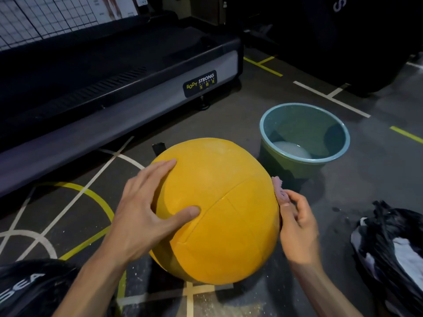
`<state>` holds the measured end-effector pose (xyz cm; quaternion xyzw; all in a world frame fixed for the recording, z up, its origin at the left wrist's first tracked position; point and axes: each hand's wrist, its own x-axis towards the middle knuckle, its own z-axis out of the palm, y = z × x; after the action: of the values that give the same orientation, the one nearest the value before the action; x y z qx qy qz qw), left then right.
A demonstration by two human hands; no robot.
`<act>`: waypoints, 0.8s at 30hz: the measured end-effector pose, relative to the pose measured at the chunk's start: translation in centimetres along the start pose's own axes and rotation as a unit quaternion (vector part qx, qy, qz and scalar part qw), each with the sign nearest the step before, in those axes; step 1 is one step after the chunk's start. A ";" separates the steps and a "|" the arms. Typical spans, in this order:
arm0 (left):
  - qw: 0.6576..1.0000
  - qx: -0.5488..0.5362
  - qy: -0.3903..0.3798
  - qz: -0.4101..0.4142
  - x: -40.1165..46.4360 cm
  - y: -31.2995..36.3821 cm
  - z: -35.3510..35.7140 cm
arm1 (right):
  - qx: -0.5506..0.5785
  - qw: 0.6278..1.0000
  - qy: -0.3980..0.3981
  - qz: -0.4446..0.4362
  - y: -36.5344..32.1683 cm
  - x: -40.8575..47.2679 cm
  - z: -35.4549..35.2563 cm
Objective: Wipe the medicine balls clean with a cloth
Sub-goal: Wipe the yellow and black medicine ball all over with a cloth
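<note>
Two hands work: my left hand (146, 209), fingers spread, steadies the ball (217, 211); my right hand (297, 227) pinches the cloth (280, 191). Risk: ball rolls into bucket (304, 161) if pressed sideways.

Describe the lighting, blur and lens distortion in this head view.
Head view: dim gym, the top right nearly black; the yellow medicine ball is the brightest thing, evenly lit without glare. Wide-angle bending curves the treadmill edge and floor lines. The right hand on the pink cloth looks slightly soft.
</note>
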<state>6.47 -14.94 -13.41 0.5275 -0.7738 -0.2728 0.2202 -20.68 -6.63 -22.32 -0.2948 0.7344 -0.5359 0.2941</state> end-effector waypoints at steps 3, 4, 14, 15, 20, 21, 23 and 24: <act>1.000 0.007 0.013 0.016 -1.1 0.1 0.7 | -0.008 0.998 -0.005 -0.067 -2.8 -1.6 0.7; 1.000 0.007 0.016 0.020 -1.3 0.1 0.9 | -0.018 0.993 -0.016 -0.115 -4.0 -2.3 1.2; 0.999 0.003 0.043 0.011 -5.0 -0.9 1.5 | -0.101 0.966 -0.096 -0.220 -4.3 -1.4 -0.4; 0.999 0.000 0.045 0.015 -5.2 -0.7 1.9 | -0.099 0.975 -0.085 -0.180 -4.4 -1.2 -0.6; 0.996 0.019 0.075 0.055 -5.9 -0.5 3.2 | -0.131 0.888 -0.194 -0.395 -7.2 -5.7 1.6; 0.994 0.020 0.082 0.062 -6.1 -0.7 3.2 | -0.168 0.847 -0.238 -0.444 -7.0 -5.9 1.7; 0.993 0.019 0.093 0.072 -6.4 -1.0 3.5 | -0.182 0.830 -0.262 -0.457 -6.6 -3.8 0.8; 0.993 0.014 0.096 0.071 -6.5 -1.1 3.6 | -0.169 0.863 -0.239 -0.411 -6.6 -2.2 0.2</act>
<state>7.21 -8.47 -17.15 0.4980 -0.7883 -0.1939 0.3050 -18.36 -6.75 -15.77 -0.7343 0.5328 -0.3891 0.1598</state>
